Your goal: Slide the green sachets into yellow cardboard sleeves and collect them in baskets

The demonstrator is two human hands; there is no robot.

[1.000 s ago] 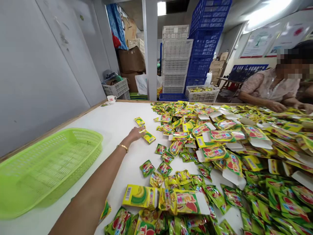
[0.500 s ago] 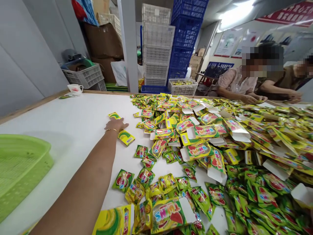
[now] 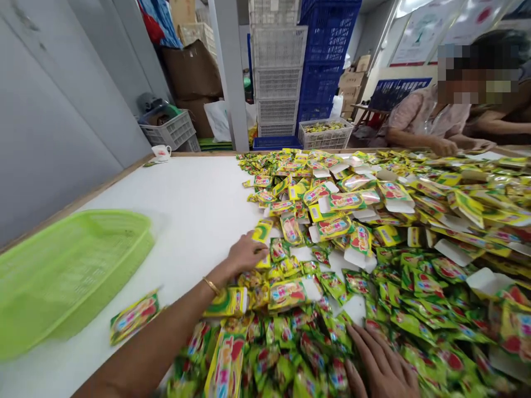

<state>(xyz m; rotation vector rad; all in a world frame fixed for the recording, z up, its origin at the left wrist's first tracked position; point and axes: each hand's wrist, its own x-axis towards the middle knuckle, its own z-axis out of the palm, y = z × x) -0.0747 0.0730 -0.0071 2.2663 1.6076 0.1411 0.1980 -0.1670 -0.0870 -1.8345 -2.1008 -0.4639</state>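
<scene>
Two small yellow boxes [image 3: 262,229] lie at the left edge of the pile, up against my left hand [image 3: 244,255] on the white surface [image 3: 194,193]. That hand's fingers bend toward the boxes; from my remote view I cannot tell whether they pinch the lower one or merely touch it. My right hand [image 3: 384,362] has its fingers stretched and slightly spread over the green packets [image 3: 286,331], with nothing visibly pinched.

Crowding is what worries me. Were the left hand to push right, the boxes could ride up on loose packets or get mixed among the printed cartons with white flaps [image 3: 334,226]. My left forearm [image 3: 153,342] passes low beside another yellow box [image 3: 234,301], so the bracelet [image 3: 211,284] might snag it. A hard sweep by the right hand could heap packets unevenly. The lone printed pack [image 3: 135,318], between forearm and green basket [image 3: 124,271], could get knocked if my arm swings back carelessly.
</scene>
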